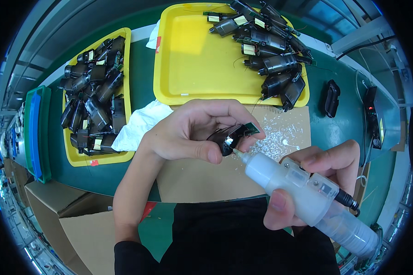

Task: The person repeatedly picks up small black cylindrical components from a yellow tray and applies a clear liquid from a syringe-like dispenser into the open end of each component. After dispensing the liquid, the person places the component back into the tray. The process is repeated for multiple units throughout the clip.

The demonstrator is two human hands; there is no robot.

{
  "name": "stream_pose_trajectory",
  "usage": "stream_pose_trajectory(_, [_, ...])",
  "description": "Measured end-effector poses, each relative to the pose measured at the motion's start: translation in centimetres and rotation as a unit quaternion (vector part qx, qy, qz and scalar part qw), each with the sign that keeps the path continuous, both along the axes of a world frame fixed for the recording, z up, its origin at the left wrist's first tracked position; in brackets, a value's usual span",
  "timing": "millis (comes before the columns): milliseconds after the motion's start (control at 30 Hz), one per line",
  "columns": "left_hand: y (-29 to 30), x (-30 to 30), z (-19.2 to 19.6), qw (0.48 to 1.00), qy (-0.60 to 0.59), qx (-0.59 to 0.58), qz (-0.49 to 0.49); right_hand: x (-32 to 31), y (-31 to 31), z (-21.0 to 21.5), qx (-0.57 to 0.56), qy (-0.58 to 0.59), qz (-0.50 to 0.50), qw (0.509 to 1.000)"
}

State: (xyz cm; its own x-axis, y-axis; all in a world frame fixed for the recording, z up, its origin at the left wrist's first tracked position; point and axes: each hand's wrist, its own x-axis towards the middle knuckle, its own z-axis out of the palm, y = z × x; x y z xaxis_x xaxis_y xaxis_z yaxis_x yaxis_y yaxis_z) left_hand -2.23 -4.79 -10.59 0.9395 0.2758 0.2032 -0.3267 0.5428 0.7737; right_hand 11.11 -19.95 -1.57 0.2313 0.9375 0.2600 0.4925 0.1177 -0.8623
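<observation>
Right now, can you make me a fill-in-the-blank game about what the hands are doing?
1. The left hand holds a small ____ part with a green board on its end.
2. The right hand holds a white glue dispenser; its tip touches the ____.
3. Both trays on the table are coloured ____.
4. A white cloth lies ____ the two trays.

Missing words: black; part; yellow; between
</observation>
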Motion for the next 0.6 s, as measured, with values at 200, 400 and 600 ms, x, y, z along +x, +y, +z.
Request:
stream_pose_trajectory(200, [0.04, -0.02, -0.16, 1.000, 0.001, 0.008, -0.005, -0.47, 0.07, 0.36, 0.001, -0.035, -0.004, 0.999])
stream_pose_trajectory(400, [-0.02, 0.01, -0.50, 0.999, -0.033, 0.012, -0.003, -0.53, -0.15, 0.11, 0.002, -0.002, -0.007, 1.000])
stream_pose_trajectory(600, [-0.15, 0.21, -0.64, 0.999, -0.047, 0.008, -0.013, -0.15, -0.11, 0.74, -0.016, -0.042, 0.005, 0.999])
